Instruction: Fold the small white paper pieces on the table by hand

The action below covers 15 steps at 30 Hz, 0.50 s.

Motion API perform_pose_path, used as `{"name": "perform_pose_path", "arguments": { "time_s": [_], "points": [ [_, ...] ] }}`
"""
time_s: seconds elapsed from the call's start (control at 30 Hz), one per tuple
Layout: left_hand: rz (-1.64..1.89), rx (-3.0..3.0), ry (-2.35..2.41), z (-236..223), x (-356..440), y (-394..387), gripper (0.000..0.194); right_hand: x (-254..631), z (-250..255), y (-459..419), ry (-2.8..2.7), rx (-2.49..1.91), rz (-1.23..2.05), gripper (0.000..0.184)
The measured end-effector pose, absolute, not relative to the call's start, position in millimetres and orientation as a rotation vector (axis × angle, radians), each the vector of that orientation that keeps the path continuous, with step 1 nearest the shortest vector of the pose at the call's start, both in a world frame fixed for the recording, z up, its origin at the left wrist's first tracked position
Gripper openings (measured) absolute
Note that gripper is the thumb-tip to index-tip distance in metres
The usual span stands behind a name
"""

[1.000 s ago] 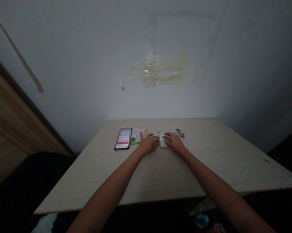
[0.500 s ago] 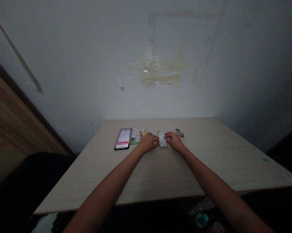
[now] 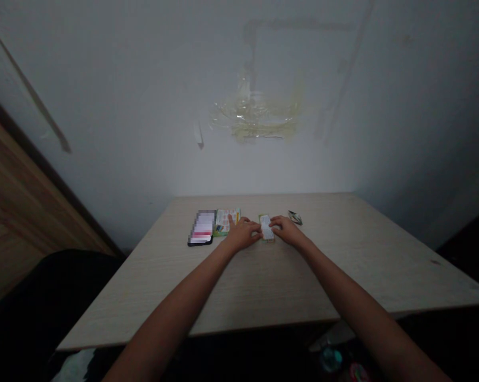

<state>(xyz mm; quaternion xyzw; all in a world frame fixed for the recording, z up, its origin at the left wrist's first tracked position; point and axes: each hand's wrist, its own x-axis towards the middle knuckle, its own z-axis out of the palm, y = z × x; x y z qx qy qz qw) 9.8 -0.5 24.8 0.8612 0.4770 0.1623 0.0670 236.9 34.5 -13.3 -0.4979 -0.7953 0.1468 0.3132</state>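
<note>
Both my hands rest far out on a pale wooden table (image 3: 263,286). Between them lies a small white and green folded paper packet (image 3: 266,229). My left hand (image 3: 243,233) has its fingers curled and pinches the packet's left edge. My right hand (image 3: 287,230) pinches the packet's right edge with bent fingers. The packet lies flat on the table top.
A phone (image 3: 202,229) with a lit screen lies left of my left hand, and a colourful printed sheet (image 3: 225,220) lies beside it. A small dark metal object (image 3: 296,217) sits right of my right hand. A white wall with tape residue (image 3: 259,116) stands behind the table.
The hands and the packet stay almost in place; the fingers shift only slightly on the packet's edges.
</note>
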Motion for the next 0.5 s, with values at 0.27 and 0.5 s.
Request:
{"name": "perform_pose_path", "arguments": {
  "time_s": [0.27, 0.5],
  "points": [
    [0.470, 2.600, 1.455, 26, 9, -1, 0.020, 245, -11, 31, -2.193, -1.242, 0.448, 0.033],
    [0.467, 2.600, 1.473, 28, 11, 1, 0.021, 249, -4, 28, -2.264, -1.217, 0.551, 0.043]
  ]
}}
